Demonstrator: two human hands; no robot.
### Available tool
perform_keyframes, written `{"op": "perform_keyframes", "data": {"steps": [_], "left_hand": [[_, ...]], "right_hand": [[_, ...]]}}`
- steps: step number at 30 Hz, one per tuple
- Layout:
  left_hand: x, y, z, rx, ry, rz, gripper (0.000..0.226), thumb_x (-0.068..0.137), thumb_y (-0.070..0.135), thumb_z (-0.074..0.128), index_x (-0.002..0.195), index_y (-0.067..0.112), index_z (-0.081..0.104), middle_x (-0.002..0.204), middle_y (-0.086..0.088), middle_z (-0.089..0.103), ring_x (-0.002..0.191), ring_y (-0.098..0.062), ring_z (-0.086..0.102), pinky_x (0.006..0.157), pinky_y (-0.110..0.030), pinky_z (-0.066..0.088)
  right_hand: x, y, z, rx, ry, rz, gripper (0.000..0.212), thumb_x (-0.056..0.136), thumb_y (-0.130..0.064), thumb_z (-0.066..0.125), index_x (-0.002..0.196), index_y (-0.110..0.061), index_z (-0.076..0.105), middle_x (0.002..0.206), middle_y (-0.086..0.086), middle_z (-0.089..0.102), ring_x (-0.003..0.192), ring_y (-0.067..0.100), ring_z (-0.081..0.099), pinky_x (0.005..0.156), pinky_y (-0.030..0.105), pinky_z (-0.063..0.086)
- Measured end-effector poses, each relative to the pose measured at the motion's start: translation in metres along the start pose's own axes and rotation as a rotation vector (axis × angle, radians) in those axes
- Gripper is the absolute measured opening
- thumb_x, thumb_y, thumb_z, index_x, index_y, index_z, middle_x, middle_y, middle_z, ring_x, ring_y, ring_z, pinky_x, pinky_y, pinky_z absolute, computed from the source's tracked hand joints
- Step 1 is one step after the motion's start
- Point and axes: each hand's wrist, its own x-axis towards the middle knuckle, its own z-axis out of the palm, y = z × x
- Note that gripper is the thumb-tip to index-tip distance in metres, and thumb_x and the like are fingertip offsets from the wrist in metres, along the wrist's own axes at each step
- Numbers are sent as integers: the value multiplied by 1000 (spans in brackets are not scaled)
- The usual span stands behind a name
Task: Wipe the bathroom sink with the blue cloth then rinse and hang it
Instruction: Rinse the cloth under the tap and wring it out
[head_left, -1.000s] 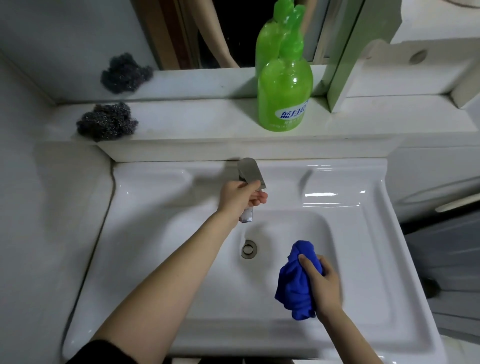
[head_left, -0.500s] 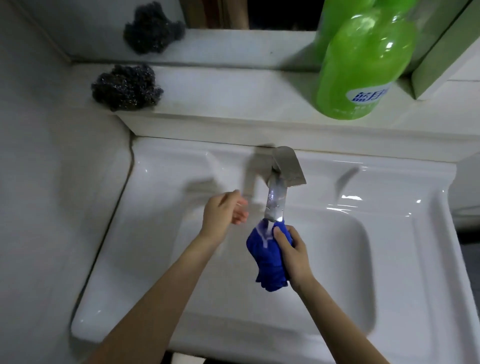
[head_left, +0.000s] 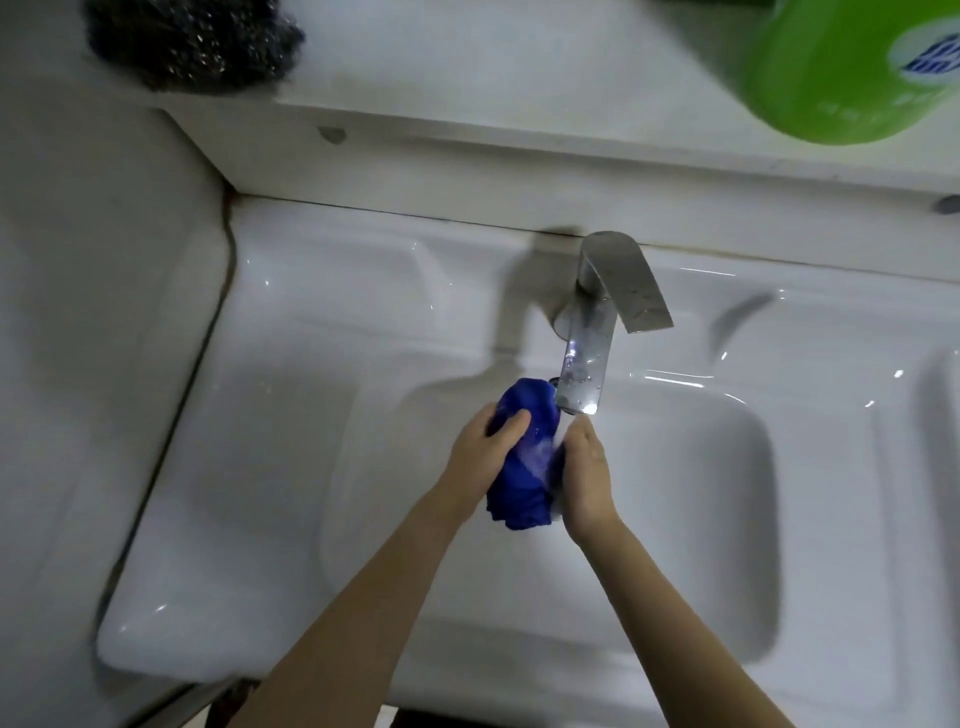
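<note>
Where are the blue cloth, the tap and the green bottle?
blue cloth (head_left: 519, 493): head view, bunched lower middle.
tap (head_left: 623, 280): head view, curved metal top.
green bottle (head_left: 831, 67): head view, lower body.

Cloth (head_left: 525, 470) partly behind left hand (head_left: 480, 453)

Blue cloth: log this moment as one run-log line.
phase: rinse | blue cloth: bunched under running faucet | left hand: grips cloth | right hand: holds cloth | place: over sink basin

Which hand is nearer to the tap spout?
Right. The right hand grips the blue cloth just below the tap spout; the left hand grips it further left.
</note>
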Motion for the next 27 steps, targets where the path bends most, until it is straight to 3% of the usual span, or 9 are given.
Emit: {"op": "perform_keyframes", "data": {"steps": [2, 5, 8, 10, 16, 19, 22, 25, 27], "left_hand": [[0, -3, -2, 59, 30, 49, 22, 96, 30, 58, 105, 10, 63, 103, -15, 69, 99, -33, 66, 91, -45, 54], [-1, -5, -4, 31, 40, 85, 21, 97, 21, 55, 102, 2, 61, 104, -25, 65, 86, -30, 63, 83, -41, 54], [-1, -7, -2, 5, 25, 108, 19, 99, 16, 53, 104, 0, 62, 105, -25, 66, 88, -24, 62, 86, -42, 54], [-2, -11, 0, 6, 29, 101, 19, 98, 18, 54, 103, 3, 63, 103, -22, 67, 89, -26, 63, 87, -44, 55], [-1, -22, -2, 22, 117, 79, 18, 95, 20, 60, 99, 2, 60, 89, -15, 65, 82, -24, 60, 74, -38, 53], [1, -23, -10, 54, 138, 59, 17, 93, 17, 63, 107, 10, 57, 97, -8, 66, 91, -24, 65, 72, -28, 53], [3, -20, -24, 164, 93, 53, 46, 92, 18, 62, 133, 29, 44, 108, -14, 64, 99, -26, 64, 85, -35, 55], [3, -13, -34, 237, -104, 75, 65, 93, 16, 61, 145, 43, 34, 107, -5, 66, 99, -17, 64, 89, -27, 51], [3, -11, -35, 251, -228, 79, 51, 91, 25, 62, 137, 40, 46, 118, 4, 67, 108, -14, 63, 95, -27, 49]], "right_hand": [[-1, 0, -4, 8, -21, -30, 19, 100, -9, 40, 101, -14, 58, 81, 5, 66, 70, 13, 66, 62, 25, 56], [-4, 2, -14, 76, -9, 18, 32, 97, -16, 56, 127, -22, 49, 103, 10, 71, 93, 24, 70, 84, 43, 58], [-9, 2, -23, 41, -71, 45, 28, 96, -21, 59, 117, -2, 62, 110, 21, 70, 100, 37, 68, 93, 52, 54], [-10, 4, -27, -79, -24, -56, 24, 97, -22, 57, 104, -1, 65, 99, 21, 69, 91, 39, 65, 84, 47, 55], [-11, 7, -22, -328, 195, -248, 9, 100, -14, 48, 96, -11, 56, 82, -3, 60, 70, 9, 52, 62, 12, 44], [-14, 9, -22, -433, 185, -297, 12, 100, -18, 47, 90, -12, 48, 76, 1, 53, 61, 11, 41, 53, 16, 38], [-18, 6, -24, -564, 69, -387, 6, 100, -20, 48, 95, -19, 50, 89, -1, 53, 69, 7, 47, 62, 13, 40], [-23, 1, -22, -603, 20, -446, 12, 100, -13, 47, 96, -24, 51, 88, -8, 50, 73, 2, 49, 67, 9, 40], [-25, -2, -18, -478, -9, -379, 17, 99, -9, 45, 92, -23, 53, 73, -12, 50, 63, 5, 43, 62, 12, 39]]}}
